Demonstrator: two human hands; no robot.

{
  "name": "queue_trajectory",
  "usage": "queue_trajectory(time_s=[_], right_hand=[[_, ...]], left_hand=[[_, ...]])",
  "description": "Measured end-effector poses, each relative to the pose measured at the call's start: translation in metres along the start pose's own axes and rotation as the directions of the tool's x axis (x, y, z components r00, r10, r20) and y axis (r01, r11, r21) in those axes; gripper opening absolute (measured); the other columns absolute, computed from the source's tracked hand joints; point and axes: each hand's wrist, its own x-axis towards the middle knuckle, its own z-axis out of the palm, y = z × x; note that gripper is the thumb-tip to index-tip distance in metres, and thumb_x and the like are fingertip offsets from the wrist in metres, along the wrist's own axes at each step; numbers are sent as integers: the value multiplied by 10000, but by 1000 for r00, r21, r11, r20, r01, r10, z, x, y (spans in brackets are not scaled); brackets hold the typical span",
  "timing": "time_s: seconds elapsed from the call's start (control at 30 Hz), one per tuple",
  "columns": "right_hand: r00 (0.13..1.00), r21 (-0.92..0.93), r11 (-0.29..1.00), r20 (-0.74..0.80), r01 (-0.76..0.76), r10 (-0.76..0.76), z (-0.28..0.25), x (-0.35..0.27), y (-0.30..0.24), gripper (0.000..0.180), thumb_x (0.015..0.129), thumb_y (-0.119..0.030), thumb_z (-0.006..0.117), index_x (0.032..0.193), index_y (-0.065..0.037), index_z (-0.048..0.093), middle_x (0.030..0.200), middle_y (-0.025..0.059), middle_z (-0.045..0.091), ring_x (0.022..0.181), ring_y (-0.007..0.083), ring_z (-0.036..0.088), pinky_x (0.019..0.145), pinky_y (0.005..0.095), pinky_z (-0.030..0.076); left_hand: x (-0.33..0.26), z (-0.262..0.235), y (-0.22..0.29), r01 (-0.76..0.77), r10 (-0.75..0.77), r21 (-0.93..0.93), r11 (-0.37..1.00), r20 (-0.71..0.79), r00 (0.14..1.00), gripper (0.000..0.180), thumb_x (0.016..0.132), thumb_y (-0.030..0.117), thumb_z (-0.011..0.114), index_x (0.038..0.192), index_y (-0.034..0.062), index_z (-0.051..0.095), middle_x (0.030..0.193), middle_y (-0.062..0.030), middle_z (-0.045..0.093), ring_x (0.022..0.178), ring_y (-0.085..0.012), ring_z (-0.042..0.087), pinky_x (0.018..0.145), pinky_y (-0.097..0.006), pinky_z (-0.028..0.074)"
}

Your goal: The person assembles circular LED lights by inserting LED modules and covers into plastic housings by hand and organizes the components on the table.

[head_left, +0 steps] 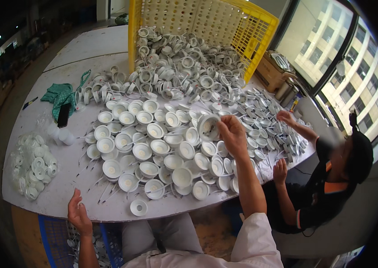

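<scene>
Spilling white lamp cups (184,67) from tipped yellow crate (224,22), right hand (231,131) gripping one cup (207,126), left hand (78,214) loosely curled.

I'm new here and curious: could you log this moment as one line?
right hand: holds white round plastic cup | left hand: at white table edge | yellow plastic crate: tipped

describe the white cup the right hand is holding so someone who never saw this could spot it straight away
Start at the yellow crate tipped on its side at the far end of the white table. Come toward the near edge, past the loose heap, to the rows of white cups. The cup is the only one lifted off the table and tilted on its side, pinched by the right hand.
</scene>
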Motion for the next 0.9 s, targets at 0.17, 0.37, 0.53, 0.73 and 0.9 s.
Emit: queue_trajectory(time_s=[0.17, 0.37, 0.53, 0.73, 0.9], right_hand=[[923, -148, 959, 340, 243, -182, 15, -153, -58, 112, 881, -43, 624, 983, -5, 600, 904, 81, 687, 745, 120, 643, 634, 257, 505], [809, -221, 891, 542, 397, -226, 27, -251, -78, 139, 849, -79, 666, 965, -25, 612, 826, 108, 674, 703, 221, 674, 625, 308, 527], [836, -150, 931, 503, 334, -219, 24, -278, -79, 150, 841, -88, 676, 961, -23, 615, 802, 113, 663, 700, 239, 669, 618, 316, 527], [868, 11, 999, 494, 50, -49, 33, -295, -52, 175, 872, -80, 648, 1031, -12, 621, 903, 78, 668, 779, 152, 654, 658, 283, 529], [841, 122, 945, 500, -304, 206, 49, -314, -42, 341, 889, -170, 644, 1193, -23, 596, 918, 90, 662, 780, 145, 632, 669, 287, 512]], left_hand=[[-28, 76, 132, -117, 297, -335, 935, 561, 772, 521, 804, 308, 703, 1151, -54, 562, 1271, -297, 535, 1202, -387, 530, 1011, -407, 410], [-82, 100, 167, -130, 359, -357, 925, 709, 607, 580, 771, 329, 739, 1174, -55, 579, 1237, -282, 565, 1245, -401, 489, 1064, -446, 356], [-101, 92, 158, -35, 372, -400, 916, 812, 450, 478, 749, 242, 745, 1120, -34, 622, 1167, -224, 619, 1179, -364, 553, 1076, -497, 332], [-115, 80, 160, 88, 230, -314, 945, 834, 502, 378, 772, 202, 730, 1060, -26, 640, 1006, -189, 669, 915, -298, 659, 877, -381, 492], [-124, 75, 141, 87, 142, -219, 972, 839, 525, 333, 803, 176, 702, 1053, -32, 630, 944, -181, 674, 830, -258, 665, 722, -331, 511]])
